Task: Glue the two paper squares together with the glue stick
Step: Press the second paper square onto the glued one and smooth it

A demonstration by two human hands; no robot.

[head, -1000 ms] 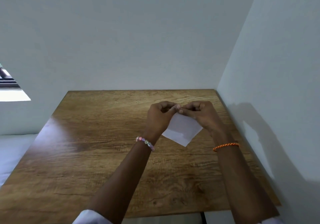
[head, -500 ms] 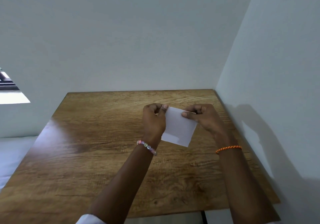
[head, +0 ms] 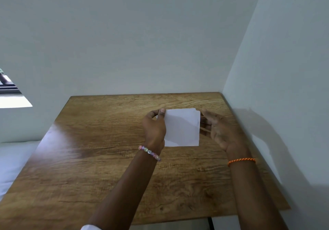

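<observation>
Two white paper squares point(head: 182, 128) are stacked face to face and held above the wooden table point(head: 99, 162); their edges sit slightly offset at the top right corner. My left hand point(head: 154, 128) pinches the stack's left edge, thumb on the near face by the top left corner. My right hand point(head: 221, 132) is beside the right edge, palm turned toward the paper, its straight fingers touching that edge from behind. No glue stick is in view.
The table stands in a corner, with a white wall behind it and another wall point(head: 277, 91) close along its right side. A white surface point(head: 12, 160) lies to the left of the table.
The paper has turned from corner-down to square-on and spread wider between my hands. My right hand has gone from pinching the top to lying flat against the right edge.
</observation>
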